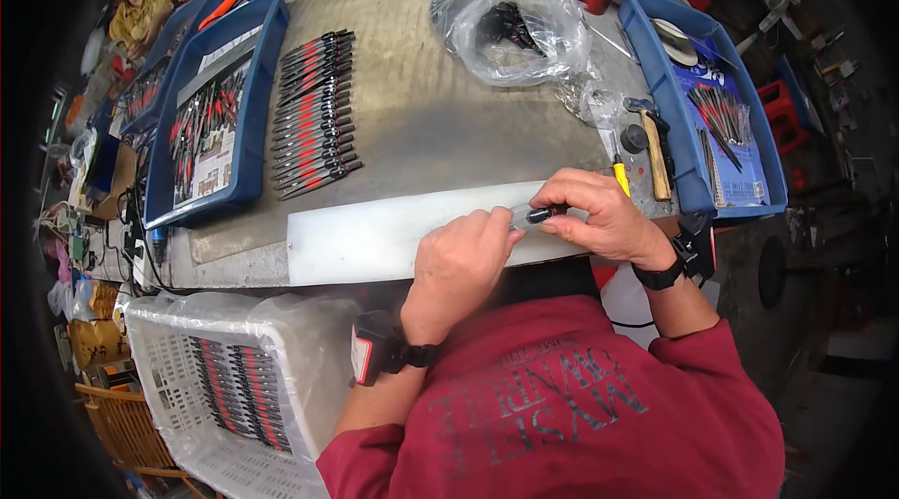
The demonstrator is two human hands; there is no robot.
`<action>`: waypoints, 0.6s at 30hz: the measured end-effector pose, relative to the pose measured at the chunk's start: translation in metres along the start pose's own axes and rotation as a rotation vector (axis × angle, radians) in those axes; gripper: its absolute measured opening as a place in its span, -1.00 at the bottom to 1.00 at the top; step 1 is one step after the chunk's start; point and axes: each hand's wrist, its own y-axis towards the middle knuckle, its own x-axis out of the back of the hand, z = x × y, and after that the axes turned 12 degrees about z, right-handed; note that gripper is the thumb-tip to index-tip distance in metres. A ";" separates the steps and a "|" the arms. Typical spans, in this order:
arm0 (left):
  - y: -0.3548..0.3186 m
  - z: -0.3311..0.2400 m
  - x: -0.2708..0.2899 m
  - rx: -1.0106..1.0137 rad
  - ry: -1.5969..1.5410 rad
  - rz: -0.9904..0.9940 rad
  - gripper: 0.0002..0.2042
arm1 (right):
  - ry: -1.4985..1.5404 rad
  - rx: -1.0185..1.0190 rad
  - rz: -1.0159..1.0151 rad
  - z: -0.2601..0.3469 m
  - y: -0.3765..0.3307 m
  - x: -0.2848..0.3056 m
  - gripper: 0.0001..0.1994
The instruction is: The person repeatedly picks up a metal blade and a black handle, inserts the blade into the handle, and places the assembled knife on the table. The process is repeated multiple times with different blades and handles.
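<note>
My left hand [461, 260] is closed, with the thumb and fingers pressed round the greyish end of a slim pen-shaped piece. The piece's black end [540, 215] points toward my right hand [599, 216], whose thumb and fingers pinch it. The fingers hide much of the piece, so I cannot tell its full shape. Both hands are above a long white board [375, 242] along the table's near edge. Beyond the board to the left, many red-and-black pen-shaped pieces [314, 115] lie side by side in a column.
A blue tray [251, 139] of similar pieces stands at the left, another blue tray [670, 115] at the right. An open plastic bag [552, 64] holds black parts. A hammer [657, 157] and yellow-handled tool [620, 175] lie beside it. Below left is a lined white crate [309, 349].
</note>
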 end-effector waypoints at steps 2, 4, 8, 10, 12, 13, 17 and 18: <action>-0.001 -0.001 0.000 0.001 0.013 0.017 -0.82 | -0.025 0.010 0.006 0.000 -0.001 -0.001 -0.80; -0.002 0.000 0.000 -0.003 0.015 0.033 -0.82 | -0.063 0.027 0.015 -0.002 -0.002 -0.002 -0.80; -0.003 0.001 -0.002 -0.014 0.013 0.047 -0.83 | -0.178 0.094 -0.009 -0.003 -0.003 -0.005 -0.79; -0.004 0.001 -0.004 -0.022 -0.001 0.064 -0.83 | -0.235 0.115 -0.001 -0.004 -0.004 -0.006 -0.78; -0.005 0.001 -0.005 -0.035 -0.039 0.100 -0.79 | -0.275 0.141 0.002 -0.002 -0.005 -0.011 -0.78; -0.005 0.001 -0.006 -0.032 -0.046 0.105 -0.79 | -0.295 0.153 0.003 -0.002 -0.005 -0.012 -0.78; -0.003 0.001 -0.006 -0.031 -0.049 0.094 -0.83 | -0.218 0.126 0.000 -0.003 -0.005 -0.010 -0.78; -0.002 0.001 -0.006 -0.033 -0.042 0.084 -0.83 | -0.183 0.106 0.004 -0.002 -0.006 -0.008 -0.79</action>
